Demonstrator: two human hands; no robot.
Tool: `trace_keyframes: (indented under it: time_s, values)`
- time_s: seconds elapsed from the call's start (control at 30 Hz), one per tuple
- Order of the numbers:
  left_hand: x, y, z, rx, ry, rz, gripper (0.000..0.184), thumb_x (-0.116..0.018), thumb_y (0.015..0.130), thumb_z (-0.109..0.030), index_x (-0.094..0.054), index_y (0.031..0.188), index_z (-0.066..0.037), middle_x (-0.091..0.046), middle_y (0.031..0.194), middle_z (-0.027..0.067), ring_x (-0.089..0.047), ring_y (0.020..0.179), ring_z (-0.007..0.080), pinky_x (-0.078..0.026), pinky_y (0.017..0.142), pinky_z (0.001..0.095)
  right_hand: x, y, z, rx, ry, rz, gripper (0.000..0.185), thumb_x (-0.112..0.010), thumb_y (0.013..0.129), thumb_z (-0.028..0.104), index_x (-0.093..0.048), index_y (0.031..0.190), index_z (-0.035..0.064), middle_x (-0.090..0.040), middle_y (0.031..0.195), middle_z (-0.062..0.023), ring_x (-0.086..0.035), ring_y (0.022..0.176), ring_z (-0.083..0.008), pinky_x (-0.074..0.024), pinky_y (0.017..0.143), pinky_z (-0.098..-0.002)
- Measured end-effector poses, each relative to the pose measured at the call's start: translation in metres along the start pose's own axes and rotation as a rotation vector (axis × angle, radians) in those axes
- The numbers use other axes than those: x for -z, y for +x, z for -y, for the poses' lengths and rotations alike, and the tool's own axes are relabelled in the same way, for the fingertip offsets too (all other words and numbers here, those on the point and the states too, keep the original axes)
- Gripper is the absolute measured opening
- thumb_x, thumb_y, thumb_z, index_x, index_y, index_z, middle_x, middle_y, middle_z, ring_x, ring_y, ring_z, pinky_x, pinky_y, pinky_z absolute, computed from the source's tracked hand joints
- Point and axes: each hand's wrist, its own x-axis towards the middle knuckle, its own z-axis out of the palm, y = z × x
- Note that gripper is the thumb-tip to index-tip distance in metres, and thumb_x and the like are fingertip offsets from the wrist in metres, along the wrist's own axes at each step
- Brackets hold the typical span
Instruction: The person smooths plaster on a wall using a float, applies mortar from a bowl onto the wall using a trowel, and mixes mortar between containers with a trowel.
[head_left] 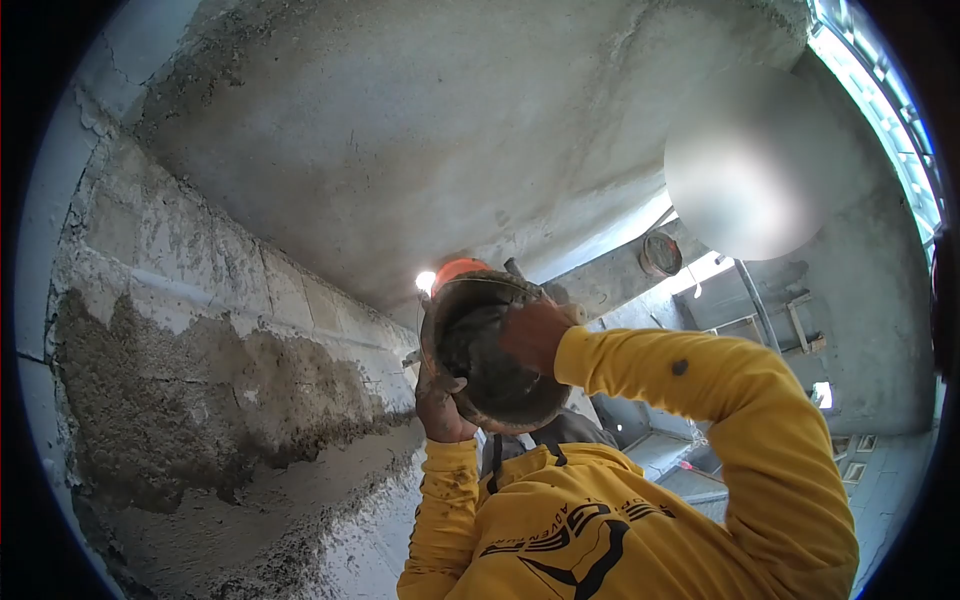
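Note:
A round, mortar-crusted bucket point(500, 408) is tilted so that its mouth faces me. Dark grey wet mortar point(470, 340) coats its inside. My left hand point(443, 408) grips the bucket's left side, its thumb over the rim. Reaching into the mouth from the right, my right hand point(532, 335) is closed, with its fingers mostly hidden. A tan, rounded end point(574, 313) shows by the wrist; what it belongs to is unclear. Behind the upper rim, part of an orange object point(460, 268) shows.
A block wall point(290, 300) with a rough patch of mortar point(200, 390) runs along the left. A broad grey concrete surface point(430, 130) spans the top. Another round container point(660, 254) is at the right, near timber pieces point(798, 322). A blurred patch covers the upper right.

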Motion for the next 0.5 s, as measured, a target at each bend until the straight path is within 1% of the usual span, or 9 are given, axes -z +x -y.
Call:
trace_keyframes:
  time_s: [0.03,0.1,0.2,0.3,0.33,0.4,0.43,0.5]
  values:
    - [0.007,0.006,0.0,0.013,0.026,0.004,0.1,-0.064,0.06,0.001,-0.033,0.155,-0.005,-0.05,0.147,0.0174,-0.047,0.135,0.0341,-0.037,0.117,0.0414,-0.007,-0.003,0.006,-0.018,0.067,0.01,0.015,-0.064,0.08,0.018,-0.073,0.075,0.0079,-0.071,0.078,-0.0122,-0.072,0.075,-0.0298,-0.0567,0.061,-0.0423]
    - [0.017,0.006,0.003,0.038,0.043,-0.062,0.101,-0.063,0.06,0.0,-0.032,0.155,-0.005,-0.049,0.148,0.0174,-0.046,0.136,0.0339,-0.036,0.118,0.0415,-0.014,-0.018,0.02,-0.041,0.207,0.045,0.015,-0.064,0.08,0.017,-0.073,0.075,0.007,-0.071,0.077,-0.0131,-0.072,0.077,-0.0305,-0.057,0.061,-0.0431]
    - [0.029,0.01,0.011,0.026,0.089,-0.095,0.101,-0.062,0.059,-0.001,-0.033,0.155,-0.005,-0.048,0.149,0.0172,-0.047,0.135,0.0332,-0.035,0.118,0.0419,-0.006,-0.035,0.025,0.039,0.213,0.084,0.014,-0.064,0.079,0.016,-0.074,0.076,0.0071,-0.072,0.078,-0.0126,-0.073,0.079,-0.0302,-0.0575,0.06,-0.0432]
    - [0.044,0.007,0.02,0.008,0.135,-0.12,0.098,-0.061,0.059,-0.002,-0.036,0.154,-0.003,-0.049,0.148,0.0166,-0.048,0.134,0.0318,-0.034,0.118,0.0419,0.01,-0.029,0.011,-0.04,0.168,-0.067,0.017,-0.061,0.081,0.016,-0.07,0.083,0.0013,-0.071,0.081,-0.0195,-0.072,0.075,-0.032,-0.0573,0.064,-0.0432]
    - [0.043,0.008,0.02,0.007,0.153,-0.117,0.097,-0.06,0.059,-0.002,-0.037,0.153,-0.003,-0.049,0.148,0.0163,-0.048,0.133,0.0313,-0.034,0.118,0.0417,0.019,-0.022,0.005,-0.038,0.092,-0.044,0.017,-0.062,0.081,0.017,-0.071,0.084,0.002,-0.071,0.081,-0.0198,-0.073,0.075,-0.0315,-0.0571,0.064,-0.0428]
    - [0.031,0.005,0.017,-0.027,0.204,-0.19,0.092,-0.058,0.062,-0.001,-0.039,0.152,-0.002,-0.051,0.146,0.0157,-0.05,0.131,0.0304,-0.037,0.116,0.0401,0.035,-0.01,-0.007,-0.036,-0.068,0.002,0.018,-0.062,0.08,0.017,-0.072,0.086,0.0032,-0.071,0.081,-0.0204,-0.073,0.076,-0.0305,-0.0567,0.064,-0.0419]
    - [0.024,0.002,0.013,-0.044,0.231,-0.227,0.09,-0.058,0.063,-0.001,-0.041,0.151,-0.002,-0.052,0.145,0.0155,-0.051,0.13,0.0299,-0.039,0.115,0.0393,0.029,-0.011,-0.007,-0.094,0.003,0.108,0.017,-0.062,0.081,0.016,-0.072,0.087,0.0033,-0.071,0.081,-0.0203,-0.073,0.076,-0.0298,-0.0566,0.064,-0.0418]
    - [0.016,0.001,0.005,0.087,0.352,-0.331,0.087,-0.056,0.065,0.0,-0.041,0.151,-0.002,-0.054,0.144,0.0152,-0.053,0.128,0.0291,-0.041,0.112,0.037,0.005,-0.008,-0.006,-0.195,0.144,0.319,0.017,-0.061,0.082,0.014,-0.072,0.088,0.0035,-0.071,0.081,-0.02,-0.073,0.076,-0.0284,-0.0563,0.065,-0.0415]
